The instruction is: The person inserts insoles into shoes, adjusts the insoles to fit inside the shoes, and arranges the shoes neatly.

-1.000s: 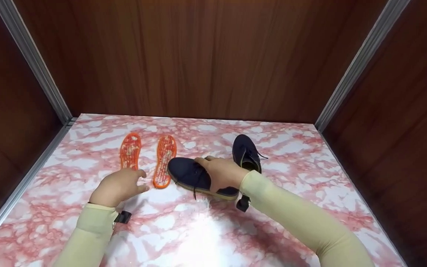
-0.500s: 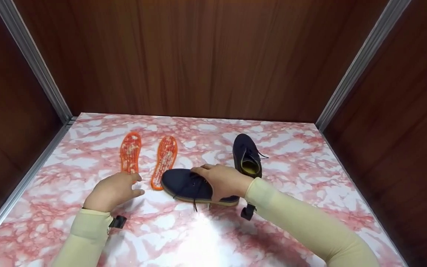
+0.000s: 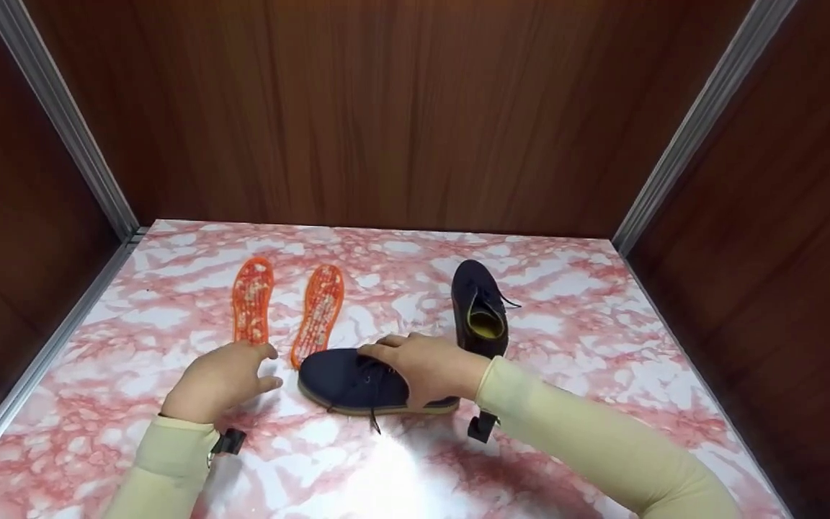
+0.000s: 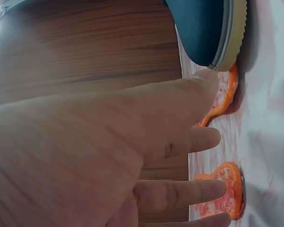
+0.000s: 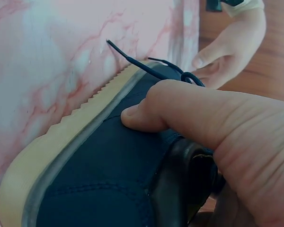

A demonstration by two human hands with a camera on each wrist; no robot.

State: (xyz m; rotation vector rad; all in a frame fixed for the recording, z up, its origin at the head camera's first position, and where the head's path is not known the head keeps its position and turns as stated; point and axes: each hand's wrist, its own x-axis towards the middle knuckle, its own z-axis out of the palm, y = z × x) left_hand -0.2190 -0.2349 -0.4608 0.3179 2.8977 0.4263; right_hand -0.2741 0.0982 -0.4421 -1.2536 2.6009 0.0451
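Observation:
A navy lace-up shoe (image 3: 343,378) lies crosswise, toe to the left, and my right hand (image 3: 433,367) grips it over its middle. In the right wrist view the thumb presses the side of the shoe (image 5: 109,156), above its pale ridged sole. My left hand (image 3: 220,378) hovers with loosely spread fingers at the near end of the left orange insole (image 3: 252,299); nothing is in it. Between that insole and the shoe lies a second orange insole (image 3: 321,303), its near end partly hidden by the toe. The left wrist view shows the palm (image 4: 75,156) beside the shoe toe (image 4: 199,33).
A second navy shoe (image 3: 480,306) stands behind my right hand, toe toward the back wall, its yellow lining showing. The pink-and-white marbled tabletop (image 3: 566,288) is enclosed by brown wood panels (image 3: 386,115) with metal corner rails (image 3: 696,130).
My right hand has brought the shoe nearer to me and a little left, turning it more sideways. The left hand has drawn back slightly toward me. Insoles and second shoe have stayed put.

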